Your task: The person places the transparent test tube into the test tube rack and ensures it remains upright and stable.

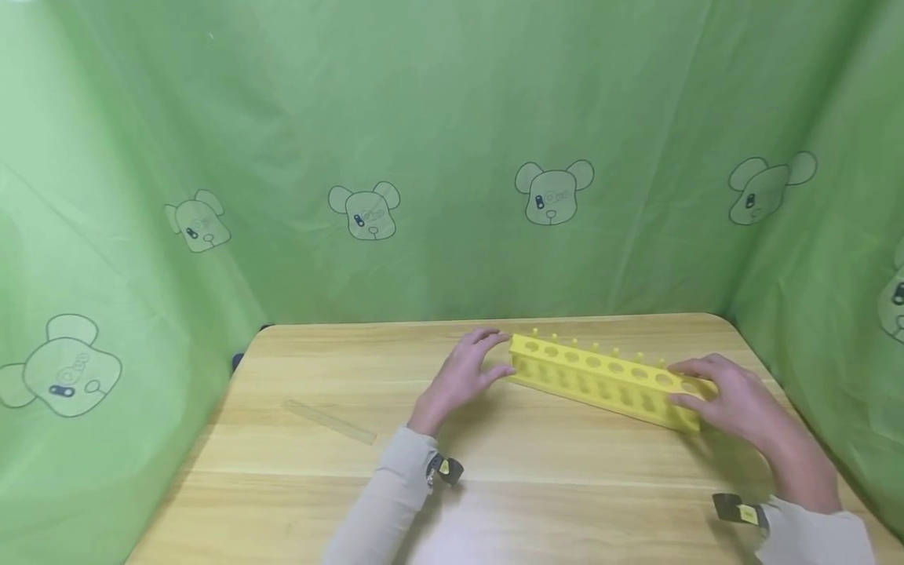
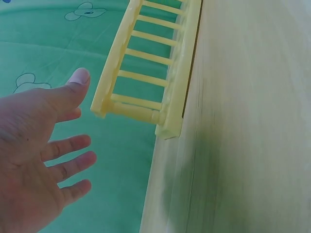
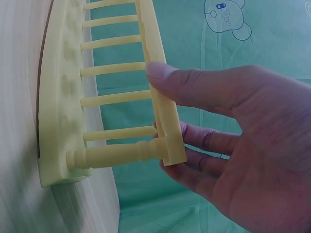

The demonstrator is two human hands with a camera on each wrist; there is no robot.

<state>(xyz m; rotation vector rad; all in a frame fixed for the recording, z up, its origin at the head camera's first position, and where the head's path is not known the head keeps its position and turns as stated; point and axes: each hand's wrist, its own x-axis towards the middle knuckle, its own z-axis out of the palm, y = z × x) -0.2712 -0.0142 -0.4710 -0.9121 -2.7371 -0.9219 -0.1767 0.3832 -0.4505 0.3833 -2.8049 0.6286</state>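
A yellow test tube rack (image 1: 600, 373) stands upright on the table, running slantwise from back left to front right. Round holes line its top plate, and several short pegs rise behind them. My right hand (image 1: 734, 396) grips the top plate at the right end; in the right wrist view the thumb (image 3: 163, 73) lies on the near side and the fingers curl behind. Beside the rack's left end is my left hand (image 1: 462, 373), thumb and fingers spread. The left wrist view shows a gap between that hand (image 2: 43, 141) and the rack (image 2: 146, 63).
A long, clear, thin strip (image 1: 330, 421) lies on the left part of the wooden table (image 1: 565, 502). Green curtains (image 1: 452, 102) printed with bear heads hang behind the table and at both sides. A dark object (image 1: 238, 361) shows at the table's left edge.
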